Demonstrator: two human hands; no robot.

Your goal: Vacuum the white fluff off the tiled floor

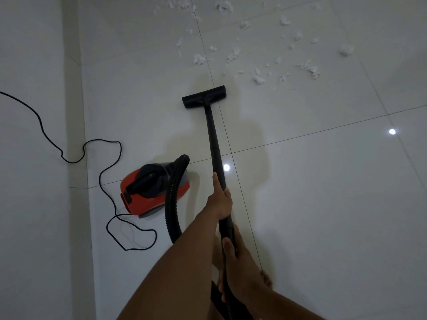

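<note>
While both hands clamp the black wand [213, 135], its flat nozzle [204, 97] rests on the glossy tiled floor [323, 181], just left of a grout line and short of the mess. The fluff [258, 80] lies scattered in white tufts across the far tiles, mostly right of and beyond the nozzle; the nearest bits are close to the nozzle's right end but not touching it. The left hand [220, 200] grips the wand farther along, fingers wrapped round it and one digit stretched straight along the tube. The right hand [233, 257] holds the near end, thumb laid on top and fingers curled beneath. A red and black vacuum [152, 195] sits on the floor to the left of the wand, its ribbed hose [172, 199] arching from the front of the body and running near, behind the left forearm. A thin black cord [99, 180] loops over the tiles left of the vacuum. Two bright light spots [392, 131] reflect on the floor. Toes of a bare foot [265, 279] show beside the right wrist.
</note>
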